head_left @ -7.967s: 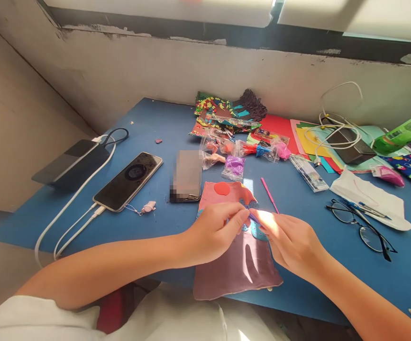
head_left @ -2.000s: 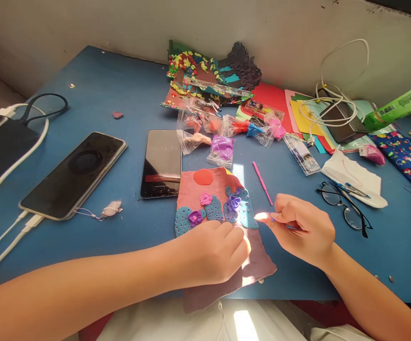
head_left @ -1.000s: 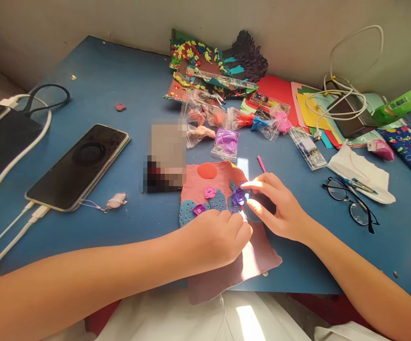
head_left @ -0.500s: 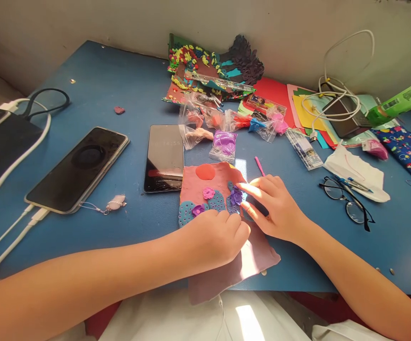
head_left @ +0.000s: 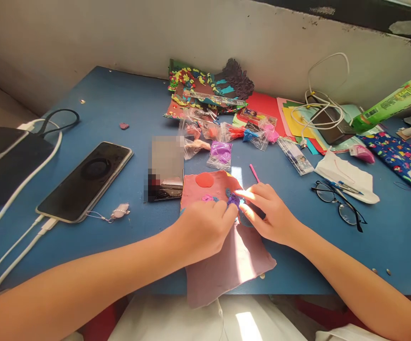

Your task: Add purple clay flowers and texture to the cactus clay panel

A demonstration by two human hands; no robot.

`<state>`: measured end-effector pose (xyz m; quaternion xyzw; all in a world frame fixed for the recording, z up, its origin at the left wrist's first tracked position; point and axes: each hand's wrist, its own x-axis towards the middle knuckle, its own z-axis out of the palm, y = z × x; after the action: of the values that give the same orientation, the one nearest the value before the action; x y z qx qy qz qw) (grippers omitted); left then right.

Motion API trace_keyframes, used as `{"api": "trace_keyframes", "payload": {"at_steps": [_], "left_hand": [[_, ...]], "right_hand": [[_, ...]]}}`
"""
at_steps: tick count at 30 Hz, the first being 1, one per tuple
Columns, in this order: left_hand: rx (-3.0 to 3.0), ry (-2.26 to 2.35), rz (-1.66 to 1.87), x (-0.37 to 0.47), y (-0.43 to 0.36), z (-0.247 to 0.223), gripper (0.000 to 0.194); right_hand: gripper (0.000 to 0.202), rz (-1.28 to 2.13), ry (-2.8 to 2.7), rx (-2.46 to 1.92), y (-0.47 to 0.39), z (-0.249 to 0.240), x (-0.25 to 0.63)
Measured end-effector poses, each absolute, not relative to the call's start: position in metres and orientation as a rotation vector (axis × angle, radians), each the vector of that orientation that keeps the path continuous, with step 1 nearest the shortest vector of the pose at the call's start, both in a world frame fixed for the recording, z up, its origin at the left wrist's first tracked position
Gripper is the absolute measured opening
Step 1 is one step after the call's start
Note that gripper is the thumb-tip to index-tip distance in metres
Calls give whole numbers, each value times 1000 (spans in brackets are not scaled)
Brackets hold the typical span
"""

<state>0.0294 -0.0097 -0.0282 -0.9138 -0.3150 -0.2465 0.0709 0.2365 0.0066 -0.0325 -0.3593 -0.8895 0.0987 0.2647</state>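
A pinkish clay sheet (head_left: 226, 270) lies at the table's front edge. Its upper part bears a red disc (head_left: 204, 179), a pink flower (head_left: 207, 197) and a purple flower (head_left: 233, 200) on blue clay. My left hand (head_left: 205, 229) is closed over the sheet, fingertips beside the purple flower; whatever it pinches is hidden. From the right, my right hand (head_left: 269, 213) reaches in with thumb and forefinger apart at the sheet's right edge, touching around the purple flower.
Bagged clay, including a purple packet (head_left: 220, 154), lies behind the sheet. Phones (head_left: 86, 182) with cables are at left, glasses (head_left: 340, 201) at right. A decorated clay piece (head_left: 205, 90), coloured papers (head_left: 269, 109) and a pink stick (head_left: 254, 173) are farther back.
My left hand has moved up and slightly left over the sheet, now covering more of the blue clay. The right hand stays at the sheet's right edge. The view has tilted up somewhat.
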Motion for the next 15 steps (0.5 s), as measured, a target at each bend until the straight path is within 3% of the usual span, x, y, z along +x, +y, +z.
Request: {"api": "trace_keyframes", "payload": {"at_steps": [6,15], "left_hand": [[-2727,-1273,-767,30,11,-28,25],[-2868,-1307,-785,34,21,-35,28]], "right_hand": [[23,226,-2435,-988,5,-34,236],[28,343,-2377,-1014,3,-31,235]]}}
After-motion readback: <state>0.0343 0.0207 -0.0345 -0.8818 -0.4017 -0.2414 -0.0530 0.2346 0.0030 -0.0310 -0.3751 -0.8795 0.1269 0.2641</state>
